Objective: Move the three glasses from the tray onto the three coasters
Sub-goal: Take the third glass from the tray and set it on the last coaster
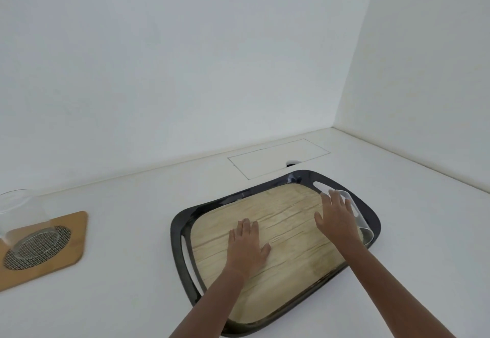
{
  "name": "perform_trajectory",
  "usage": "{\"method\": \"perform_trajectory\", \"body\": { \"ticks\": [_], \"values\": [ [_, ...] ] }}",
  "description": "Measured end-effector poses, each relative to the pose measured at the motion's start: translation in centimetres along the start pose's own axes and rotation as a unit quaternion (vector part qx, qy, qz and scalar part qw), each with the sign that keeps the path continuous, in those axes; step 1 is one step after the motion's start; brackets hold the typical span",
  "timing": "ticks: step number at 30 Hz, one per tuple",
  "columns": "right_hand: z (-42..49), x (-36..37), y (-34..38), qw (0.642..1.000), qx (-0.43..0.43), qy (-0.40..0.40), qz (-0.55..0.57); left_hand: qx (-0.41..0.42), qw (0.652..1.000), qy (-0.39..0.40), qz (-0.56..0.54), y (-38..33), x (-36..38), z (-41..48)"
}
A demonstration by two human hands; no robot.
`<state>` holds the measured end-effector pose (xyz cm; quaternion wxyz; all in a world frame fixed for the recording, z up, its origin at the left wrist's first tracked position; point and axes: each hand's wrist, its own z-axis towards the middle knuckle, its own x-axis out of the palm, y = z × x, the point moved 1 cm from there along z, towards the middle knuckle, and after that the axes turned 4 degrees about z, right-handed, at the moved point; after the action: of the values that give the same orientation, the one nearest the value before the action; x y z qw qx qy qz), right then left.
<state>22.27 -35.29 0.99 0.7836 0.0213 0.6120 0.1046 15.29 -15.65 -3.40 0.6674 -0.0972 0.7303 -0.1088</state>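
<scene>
A black-rimmed tray (180, 221) with a wood-pattern floor lies in the middle of the white counter. My left hand (248, 245) rests flat and open on the tray floor. My right hand (338, 218) is at the tray's right side, fingers spread against a clear glass (362, 221) that stands near the right handle; the grasp is not closed. At the far left a second clear glass (23, 218) stands on a wooden coaster (71, 242) with a round mesh centre.
White walls meet at the back right corner. A flush rectangular panel (278, 157) with a small dark hole is set in the counter behind the tray. The coaster runs off the left frame edge.
</scene>
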Motion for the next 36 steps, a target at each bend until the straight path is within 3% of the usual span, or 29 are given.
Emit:
{"method": "perform_trajectory", "body": {
  "ticks": [11,18,28,32,36],
  "values": [
    [0.4,-0.7,-1.1,0.996,0.081,0.013,-0.038,-0.002,1.000,-0.007,0.013,-0.2,0.7,0.5],
    [0.5,-1.1,-1.1,0.983,0.159,0.070,-0.063,0.003,1.000,-0.009,0.013,0.1,0.5,0.3],
    [-0.4,-1.7,-1.4,0.981,0.167,0.087,-0.049,0.005,1.000,-0.005,-0.005,0.7,-0.4,-1.0],
    [-1.3,-2.3,0.0,0.985,0.151,0.079,0.027,-0.010,1.000,-0.022,-0.019,1.7,-0.9,-1.8],
    [-1.9,-3.1,2.4,0.967,0.106,0.083,0.215,-0.028,0.996,-0.069,-0.056,2.9,-1.7,-3.0]
  ]
}}
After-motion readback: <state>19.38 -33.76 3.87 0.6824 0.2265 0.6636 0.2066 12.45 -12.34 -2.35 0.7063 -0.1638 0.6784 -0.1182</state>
